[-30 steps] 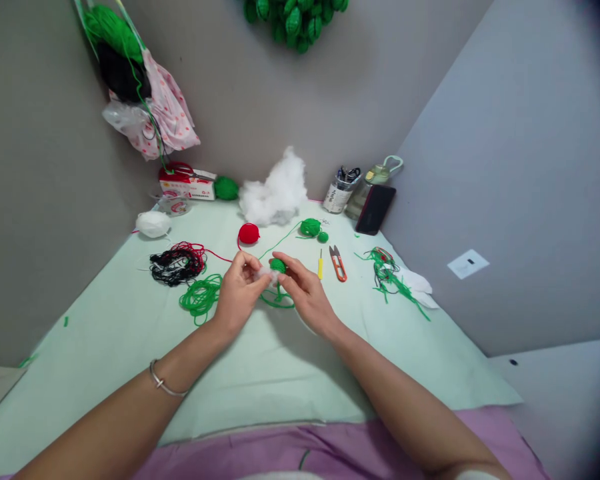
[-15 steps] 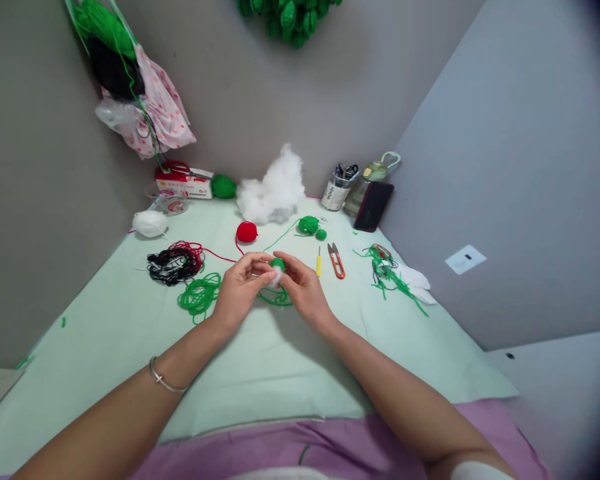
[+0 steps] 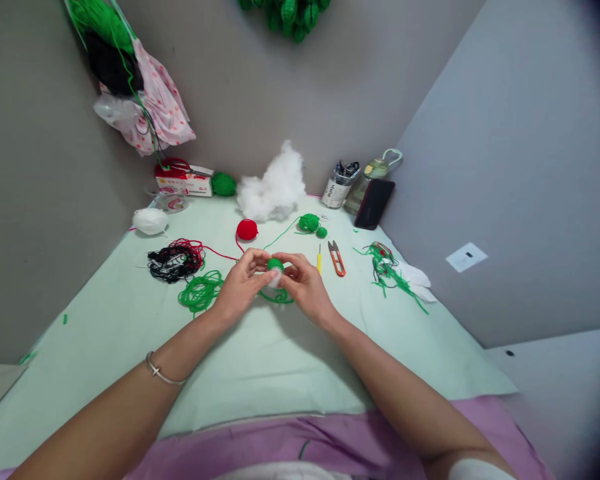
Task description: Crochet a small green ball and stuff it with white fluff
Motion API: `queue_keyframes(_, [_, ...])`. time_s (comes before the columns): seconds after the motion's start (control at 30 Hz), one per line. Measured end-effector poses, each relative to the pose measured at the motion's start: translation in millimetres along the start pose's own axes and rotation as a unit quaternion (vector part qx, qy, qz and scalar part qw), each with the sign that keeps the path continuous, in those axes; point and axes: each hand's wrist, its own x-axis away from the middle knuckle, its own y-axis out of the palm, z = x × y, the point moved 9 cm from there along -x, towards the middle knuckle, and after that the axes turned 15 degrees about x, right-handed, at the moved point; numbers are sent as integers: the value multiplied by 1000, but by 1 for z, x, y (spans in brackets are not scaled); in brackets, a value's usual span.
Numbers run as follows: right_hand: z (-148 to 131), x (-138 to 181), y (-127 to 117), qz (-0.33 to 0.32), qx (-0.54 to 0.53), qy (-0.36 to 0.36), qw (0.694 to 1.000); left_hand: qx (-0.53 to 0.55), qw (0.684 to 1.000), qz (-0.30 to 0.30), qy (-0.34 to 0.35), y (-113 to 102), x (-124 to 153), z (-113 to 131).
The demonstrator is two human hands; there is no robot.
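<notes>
Between my two hands is a small green crocheted piece (image 3: 275,265) with a tuft of white stuffing (image 3: 275,279) at its near side. My left hand (image 3: 245,283) is closed on it from the left, thumb at the stuffing. From the right, my right hand (image 3: 305,283) grips the same piece with thumb and fingers. Loops of green yarn (image 3: 279,297) lie on the table just beneath. A green strand runs from behind the hands to a green yarn ball (image 3: 309,223), beside which sits a tiny green ball (image 3: 321,232).
Red yarn ball (image 3: 247,230), black yarn tangle (image 3: 173,264) and green yarn coil (image 3: 200,292) lie left. A stuffing heap (image 3: 275,187) stands behind. At right are a yellow-handled hook (image 3: 319,260), orange thread snips (image 3: 337,259), yarn scraps (image 3: 387,273) and a phone (image 3: 375,204).
The green piece has turned slightly in my fingers, and more of its green top shows. Both hands stay in nearly the same place.
</notes>
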Motion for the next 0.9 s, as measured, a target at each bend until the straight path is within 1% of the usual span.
queue_keyframes(0.13, [-6, 4, 5, -46, -15, 22, 999, 10, 999, 38, 6, -12, -4, 3])
queue_keyframes(0.23, [-10, 5, 7, -95, 45, 20, 994, 20, 998, 61, 6, -22, -6, 4])
queue_keyframes(0.3, [-16, 4, 1, -85, 92, -5, 992, 25, 998, 58, -5, -23, -7, 2])
queue_keyframes(0.33, [-20, 3, -5, -63, 101, -21, 993, 25, 998, 52, -12, -22, -6, 0])
queue_keyframes(0.4, [-30, 3, -16, -15, 74, -53, 996, 24, 999, 37, -23, -17, -5, -4])
queue_keyframes(0.43, [-35, 3, -17, -9, 40, -65, 997, 23, 999, 28, -26, -13, -4, -6])
queue_keyframes(0.47, [-37, 3, -17, -17, -3, -70, 997, 21, 999, 18, -28, -10, -4, -7])
queue_keyframes(0.53, [-36, 3, -11, -51, -84, -46, 994, 17, 999, 4, -27, -5, -2, -8])
queue_keyframes(0.6, [-26, 2, -7, -59, -103, 2, 993, 6, 1000, -1, -23, -3, -1, -7])
queue_keyframes(0.67, [-17, 0, -10, -36, -36, 28, 998, -10, 1000, 2, -18, -2, 0, -5])
queue_keyframes(0.73, [-11, -1, -10, -34, 53, 26, 998, -25, 1000, 5, -11, -1, 1, -3])
queue_keyframes(0.8, [-10, -1, -4, -60, 115, 9, 992, -37, 999, 8, -4, 0, 2, -2])
queue_keyframes(0.9, [-13, 4, 7, -105, 150, -15, 983, -54, 998, 20, 8, 0, 4, 1])
